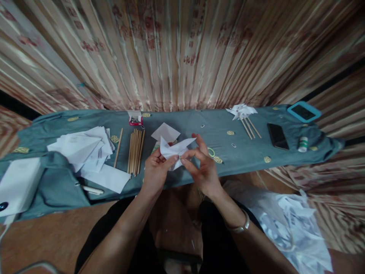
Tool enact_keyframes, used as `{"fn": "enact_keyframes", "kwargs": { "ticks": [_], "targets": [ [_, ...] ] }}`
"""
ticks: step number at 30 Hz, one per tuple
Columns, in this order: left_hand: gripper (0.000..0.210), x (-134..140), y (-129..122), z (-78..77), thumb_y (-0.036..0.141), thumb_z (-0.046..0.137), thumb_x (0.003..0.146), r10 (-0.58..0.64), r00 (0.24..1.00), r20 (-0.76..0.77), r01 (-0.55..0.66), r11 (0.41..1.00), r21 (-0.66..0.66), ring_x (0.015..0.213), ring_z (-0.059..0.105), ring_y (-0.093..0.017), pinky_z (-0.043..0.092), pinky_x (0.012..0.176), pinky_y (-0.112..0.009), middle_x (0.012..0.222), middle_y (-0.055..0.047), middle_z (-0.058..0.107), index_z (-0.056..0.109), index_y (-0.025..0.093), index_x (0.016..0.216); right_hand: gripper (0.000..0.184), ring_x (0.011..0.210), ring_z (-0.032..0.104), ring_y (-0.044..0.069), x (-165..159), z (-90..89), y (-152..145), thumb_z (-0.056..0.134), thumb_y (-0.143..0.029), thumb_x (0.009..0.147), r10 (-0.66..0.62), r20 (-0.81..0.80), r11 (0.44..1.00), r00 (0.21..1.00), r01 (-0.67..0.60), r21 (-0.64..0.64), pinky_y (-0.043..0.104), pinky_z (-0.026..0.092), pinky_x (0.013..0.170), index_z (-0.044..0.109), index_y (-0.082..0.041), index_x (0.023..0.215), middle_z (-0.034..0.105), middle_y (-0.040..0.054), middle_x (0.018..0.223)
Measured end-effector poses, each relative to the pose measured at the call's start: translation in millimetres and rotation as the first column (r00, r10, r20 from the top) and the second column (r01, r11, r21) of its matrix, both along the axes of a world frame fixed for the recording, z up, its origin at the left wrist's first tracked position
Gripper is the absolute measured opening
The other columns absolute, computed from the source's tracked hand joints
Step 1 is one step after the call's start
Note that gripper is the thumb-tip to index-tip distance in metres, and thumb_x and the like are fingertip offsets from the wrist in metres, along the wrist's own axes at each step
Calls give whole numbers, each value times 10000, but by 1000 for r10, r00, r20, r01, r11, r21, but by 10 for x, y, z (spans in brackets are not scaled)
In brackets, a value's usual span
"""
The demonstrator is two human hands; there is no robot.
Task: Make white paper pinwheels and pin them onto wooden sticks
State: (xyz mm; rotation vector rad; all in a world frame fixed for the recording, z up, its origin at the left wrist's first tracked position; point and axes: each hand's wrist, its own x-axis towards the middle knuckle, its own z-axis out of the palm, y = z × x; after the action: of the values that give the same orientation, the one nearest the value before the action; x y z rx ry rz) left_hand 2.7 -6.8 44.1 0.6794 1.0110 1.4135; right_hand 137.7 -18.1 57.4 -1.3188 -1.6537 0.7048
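Note:
Above the front of the table I hold a white paper pinwheel (174, 151), its corners folded in toward the middle. My left hand (156, 166) is closed on its left side, thumb on top. The thumb and index finger of my right hand (203, 164) pinch at its centre, while other fingers stick out. A small dark spot shows between the fingertips, too small to name. Behind the pinwheel lies a square of white paper (165, 132). To the left is a row of thin wooden sticks (135, 152), with one stick (118, 147) apart.
White paper sheets (82, 146) are piled at left, near a white device (19, 184). A small red box (135, 118) holds metal pieces. At right lie pinwheels on sticks (242, 111), a phone (278, 136), a blue-framed tablet (304, 111) and a small bottle (302, 144). White bags (293, 224) sit below.

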Motion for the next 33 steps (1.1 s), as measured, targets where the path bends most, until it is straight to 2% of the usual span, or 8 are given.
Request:
{"fn": "enact_keyframes", "kwargs": {
  "ticks": [3, 10, 15, 22, 33],
  "targets": [
    [452, -10, -5, -3, 228, 848, 542, -1, 1000, 8, 1, 1000, -1, 747, 675, -152, 514, 729, -268, 848, -37, 751, 698, 158, 963, 68, 1445, 259, 245, 5, 6, -16, 613, -283, 840, 5, 11, 1000, 1000, -5, 3, 489, 209, 1162, 658, -235, 823, 437, 44, 1468],
    [457, -61, -20, -17, 249, 850, 544, -9, 1000, 17, 9, 1000, -5, 762, 685, -173, 528, 725, -290, 866, -39, 753, 692, 174, 966, 40, 1444, 263, 241, 2, -53, -39, 637, -280, 829, 33, -87, 999, 996, -33, 10, 503, 210, 1169, 651, -246, 813, 399, 22, 1497],
    [450, -72, -32, -5, 234, 859, 539, -9, 1000, 29, 9, 1000, 5, 763, 681, -161, 521, 743, -279, 857, -25, 749, 694, 175, 954, 34, 1441, 270, 232, -4, -71, -29, 642, -273, 829, 33, -102, 999, 994, -32, 10, 499, 179, 1184, 659, -250, 811, 429, 23, 1476],
    [435, -58, -52, -15, 255, 852, 557, -45, 999, 7, 45, 999, 7, 714, 675, -164, 506, 679, -267, 809, -25, 745, 694, 173, 954, 43, 1427, 299, 241, -19, -76, -16, 651, -283, 817, 27, -92, 999, 995, -24, 36, 506, 203, 1183, 671, -257, 790, 474, 3, 1432],
    [461, -60, -59, -18, 253, 855, 545, -48, 999, -13, 48, 999, -3, 690, 670, -155, 510, 658, -258, 808, -20, 749, 696, 176, 970, 18, 1434, 284, 223, 7, -98, -7, 662, -270, 817, 55, -170, 998, 984, -59, -21, 482, 188, 1187, 672, -258, 825, 487, 6, 1422]
  ]
}}
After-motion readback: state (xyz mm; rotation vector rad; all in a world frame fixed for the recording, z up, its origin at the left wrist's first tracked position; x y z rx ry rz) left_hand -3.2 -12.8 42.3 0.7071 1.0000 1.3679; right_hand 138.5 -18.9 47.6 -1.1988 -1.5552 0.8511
